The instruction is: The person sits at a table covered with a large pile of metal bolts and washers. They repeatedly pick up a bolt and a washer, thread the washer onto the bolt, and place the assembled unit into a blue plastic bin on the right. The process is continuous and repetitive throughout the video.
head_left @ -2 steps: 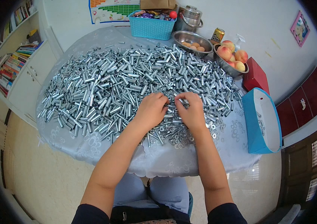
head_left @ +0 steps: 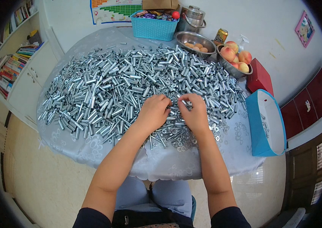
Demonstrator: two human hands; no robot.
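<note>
Shiny metal tubes (head_left: 130,81) cover a glossy patterned tablecloth (head_left: 168,163).

left hand (head_left: 154,113) | right hand (head_left: 196,114) | both on metal tubes (head_left: 111,83) | fingers pinching one tube (head_left: 183,102)

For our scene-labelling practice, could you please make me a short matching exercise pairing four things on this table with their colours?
Things:
1. basket
2. peaches
3. tubes under the hands
4. flat box beside the peach bowl

Colours:
A. silver
B. red
C. turquoise
D. pink and yellow

Pairs: 1-C, 2-D, 3-A, 4-B
</note>
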